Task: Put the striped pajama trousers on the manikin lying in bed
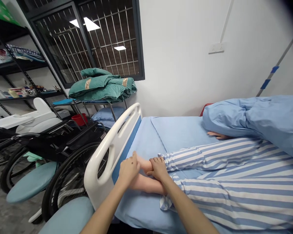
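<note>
Someone, a person or a lifelike manikin, lies on the bed in blue-and-white striped trousers [224, 191], bare feet toward the footboard. My left hand [130, 169] is closed round the far foot [142, 162], its index finger pointing up along it. Around the ankle of that same leg wraps my right hand [158, 167], just below the gathered trouser cuff. The near lower leg [148, 184] rests on the sheet beneath my forearms, and its foot is partly hidden by my left hand. A hand [218, 135] shows from under the folded blue quilt [258, 115].
A white footboard [90, 172] edges the bed at the left. Beyond it stand a wheelchair [63, 149], blue-green stools [33, 183] and a shelf rack [17, 61]. Folded green quilts [102, 86] are stacked below the barred window. A pole [278, 65] rises at the right.
</note>
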Action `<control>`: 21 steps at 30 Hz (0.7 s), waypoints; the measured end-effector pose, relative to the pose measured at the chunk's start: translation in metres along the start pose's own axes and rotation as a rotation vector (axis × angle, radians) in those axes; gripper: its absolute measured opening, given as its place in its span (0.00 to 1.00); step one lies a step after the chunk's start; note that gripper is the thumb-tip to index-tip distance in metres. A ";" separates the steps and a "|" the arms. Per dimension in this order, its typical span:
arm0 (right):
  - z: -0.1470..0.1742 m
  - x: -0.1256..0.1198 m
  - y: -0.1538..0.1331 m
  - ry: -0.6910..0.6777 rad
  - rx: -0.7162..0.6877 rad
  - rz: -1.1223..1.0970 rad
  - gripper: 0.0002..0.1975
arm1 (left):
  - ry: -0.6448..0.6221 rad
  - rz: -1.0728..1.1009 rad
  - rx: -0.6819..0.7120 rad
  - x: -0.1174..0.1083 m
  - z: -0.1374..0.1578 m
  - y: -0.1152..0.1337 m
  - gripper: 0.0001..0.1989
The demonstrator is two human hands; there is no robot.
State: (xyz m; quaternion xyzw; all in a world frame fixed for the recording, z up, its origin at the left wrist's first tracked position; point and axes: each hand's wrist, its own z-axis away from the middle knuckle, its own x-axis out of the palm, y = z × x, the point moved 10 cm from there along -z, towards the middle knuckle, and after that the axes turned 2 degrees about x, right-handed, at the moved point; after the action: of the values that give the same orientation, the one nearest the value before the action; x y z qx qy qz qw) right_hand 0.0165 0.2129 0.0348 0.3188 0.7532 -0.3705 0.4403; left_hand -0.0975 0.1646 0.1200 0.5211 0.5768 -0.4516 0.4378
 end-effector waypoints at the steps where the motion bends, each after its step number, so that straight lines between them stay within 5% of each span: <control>1: 0.000 -0.001 -0.001 0.002 -0.002 -0.002 0.28 | 0.039 0.037 0.000 -0.001 0.006 -0.002 0.24; 11: 0.001 -0.021 -0.018 0.002 0.043 -0.162 0.16 | 0.054 0.122 -0.245 0.007 0.029 -0.030 0.07; 15: 0.017 -0.082 -0.056 0.095 0.068 -0.524 0.13 | 0.026 0.138 -0.239 0.004 0.032 -0.028 0.08; 21: 0.087 -0.183 -0.155 -0.164 -0.432 -1.162 0.11 | 0.013 0.170 -0.249 0.009 0.032 -0.028 0.08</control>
State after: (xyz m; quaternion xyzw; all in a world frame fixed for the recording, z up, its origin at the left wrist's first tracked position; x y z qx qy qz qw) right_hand 0.0034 0.0311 0.2132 -0.2687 0.8251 -0.4122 0.2776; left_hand -0.1252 0.1338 0.1060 0.5127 0.5850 -0.3346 0.5319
